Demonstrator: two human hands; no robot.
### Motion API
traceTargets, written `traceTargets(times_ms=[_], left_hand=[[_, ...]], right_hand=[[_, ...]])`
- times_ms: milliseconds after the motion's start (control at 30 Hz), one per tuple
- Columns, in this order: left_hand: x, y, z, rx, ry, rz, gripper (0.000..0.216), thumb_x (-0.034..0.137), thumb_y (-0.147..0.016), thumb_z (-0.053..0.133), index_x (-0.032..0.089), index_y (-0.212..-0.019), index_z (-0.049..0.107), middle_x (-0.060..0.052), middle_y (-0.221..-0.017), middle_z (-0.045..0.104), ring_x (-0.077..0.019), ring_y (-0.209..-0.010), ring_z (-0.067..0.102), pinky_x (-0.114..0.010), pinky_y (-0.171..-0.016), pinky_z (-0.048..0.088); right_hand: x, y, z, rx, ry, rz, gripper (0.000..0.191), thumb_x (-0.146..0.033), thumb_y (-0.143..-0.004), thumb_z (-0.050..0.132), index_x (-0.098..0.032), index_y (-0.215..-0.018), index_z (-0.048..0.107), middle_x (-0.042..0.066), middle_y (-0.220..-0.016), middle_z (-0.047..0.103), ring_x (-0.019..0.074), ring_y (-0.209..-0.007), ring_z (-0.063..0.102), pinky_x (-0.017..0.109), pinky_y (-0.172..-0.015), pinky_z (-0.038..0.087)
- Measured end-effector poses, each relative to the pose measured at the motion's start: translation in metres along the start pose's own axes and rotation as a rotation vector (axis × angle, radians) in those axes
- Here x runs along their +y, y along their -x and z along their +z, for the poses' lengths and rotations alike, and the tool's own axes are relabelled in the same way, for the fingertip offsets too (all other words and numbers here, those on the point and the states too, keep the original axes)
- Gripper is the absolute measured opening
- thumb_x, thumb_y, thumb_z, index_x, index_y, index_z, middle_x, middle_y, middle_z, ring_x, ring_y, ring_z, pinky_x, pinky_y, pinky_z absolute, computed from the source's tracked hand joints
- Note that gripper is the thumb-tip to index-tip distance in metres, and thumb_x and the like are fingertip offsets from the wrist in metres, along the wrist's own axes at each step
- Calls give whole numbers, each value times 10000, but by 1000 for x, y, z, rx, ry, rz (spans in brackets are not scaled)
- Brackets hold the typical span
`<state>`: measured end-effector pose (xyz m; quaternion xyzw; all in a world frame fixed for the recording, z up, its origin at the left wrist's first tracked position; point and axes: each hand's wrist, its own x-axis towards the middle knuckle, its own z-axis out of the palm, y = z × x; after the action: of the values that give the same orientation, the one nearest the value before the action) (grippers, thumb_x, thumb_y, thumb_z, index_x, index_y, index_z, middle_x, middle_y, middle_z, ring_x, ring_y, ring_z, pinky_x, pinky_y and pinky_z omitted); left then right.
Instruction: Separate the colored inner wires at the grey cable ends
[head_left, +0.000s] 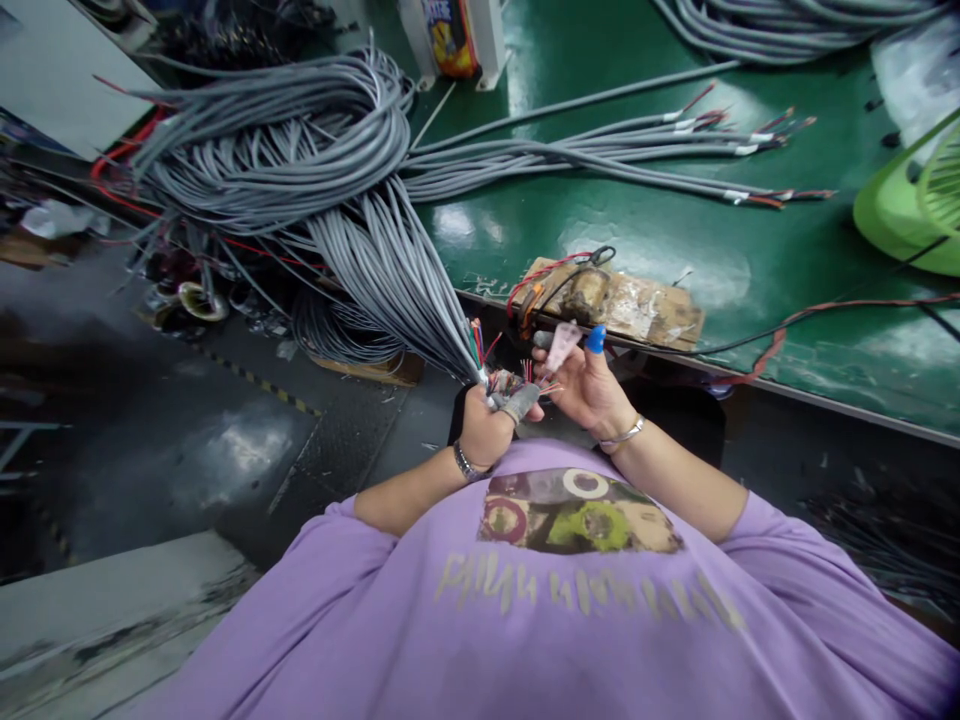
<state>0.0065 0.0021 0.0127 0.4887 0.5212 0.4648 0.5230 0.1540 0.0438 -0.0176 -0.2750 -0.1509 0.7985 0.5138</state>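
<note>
My left hand (486,428) is closed around the stripped end of a grey cable bundle (420,290), with a grey cover on its thumb. Thin coloured wires (527,375) stick out past its fingers, and red, green and blue wire ends (477,340) stand just above it. Close on the right, my right hand (589,390) has its thumb raised apart from the bent fingers. A blue finger cover (596,339) caps that thumb. A pinkish-white, wedge-shaped piece (562,346) lies at its fingers; whether it is worn or held is unclear.
A large coil of grey cables (277,140) lies on the green bench (465,225), with stripped cable ends (720,130) spread rightward. At the bench edge sits a worn wooden block (637,305) with red and black leads. A green fan (911,195) stands far right.
</note>
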Motion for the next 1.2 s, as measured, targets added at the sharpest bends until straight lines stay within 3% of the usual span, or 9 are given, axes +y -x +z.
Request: traceTargets(times_ms=[133, 267, 367, 533, 733, 867, 967, 1100, 1200], left_hand=[[1, 5, -6, -32, -10, 4, 322, 447, -804, 736, 167, -671, 648, -28, -605, 707, -122, -541, 633, -233, -563, 489], [5, 4, -9, -91, -99, -1, 319, 430, -760, 776, 160, -655, 642, -30, -602, 703, -118, -532, 612, -229, -560, 480], [5, -1, -11, -200, -179, 9, 293, 398, -738, 791, 152, -655, 656, -33, -624, 711, -115, -545, 608, -225, -568, 476], [1, -14, -17, -409, -308, -82, 188, 311, -711, 781, 136, -706, 713, -39, -654, 726, -125, -568, 624, -220, -558, 478], [-2, -15, -18, -242, -161, -110, 280, 410, -770, 745, 143, -694, 708, -52, -649, 731, -105, -511, 596, -207, -504, 476], [-7, -15, -14, -171, -35, -104, 329, 473, -772, 744, 146, -751, 717, -61, -670, 742, -130, -560, 655, -206, -511, 502], [-5, -15, -16, -219, -28, -120, 343, 482, -754, 760, 142, -737, 720, -70, -689, 748, -131, -566, 654, -211, -516, 507], [3, -15, -22, -390, -118, -159, 319, 445, -715, 800, 135, -705, 725, -64, -661, 738, -105, -503, 587, -211, -486, 460], [5, -14, -23, -417, -145, -123, 308, 435, -725, 794, 134, -704, 733, -53, -622, 722, -96, -485, 555, -215, -484, 429]], right_hand=[[-4, 9, -7, -146, 143, 73, 570, -729, -620, 766, -198, -821, 706, 33, -782, 695, 139, -658, 593, 267, -602, 503], [-9, 17, -7, -167, 301, 66, 407, -480, -577, 904, -175, -768, 714, 5, -693, 679, 114, -598, 589, 249, -581, 490], [-10, 21, -2, -133, 397, 17, 338, -389, -587, 911, -171, -722, 693, -3, -672, 688, 106, -559, 585, 253, -567, 491], [-8, 25, 1, -171, 553, -63, 309, -432, -665, 865, -177, -733, 705, 15, -687, 704, 132, -577, 602, 286, -595, 526], [-7, 23, -13, -68, 536, -155, 393, -472, -642, 874, -189, -861, 711, 7, -772, 691, 120, -660, 589, 259, -629, 505], [-2, 24, -8, -78, 498, -170, 387, -437, -640, 883, -202, -862, 670, -1, -740, 669, 131, -634, 587, 282, -610, 484], [3, 27, 0, -77, 496, -220, 328, -453, -718, 830, -201, -800, 636, -22, -628, 614, 114, -554, 532, 276, -570, 437], [5, 29, 5, -112, 518, -113, 357, -474, -737, 811, -180, -783, 613, -16, -570, 614, 113, -503, 537, 254, -520, 371], [4, 26, 7, -109, 540, -52, 382, -470, -703, 834, -169, -770, 609, -2, -571, 637, 126, -478, 566, 251, -492, 360]])
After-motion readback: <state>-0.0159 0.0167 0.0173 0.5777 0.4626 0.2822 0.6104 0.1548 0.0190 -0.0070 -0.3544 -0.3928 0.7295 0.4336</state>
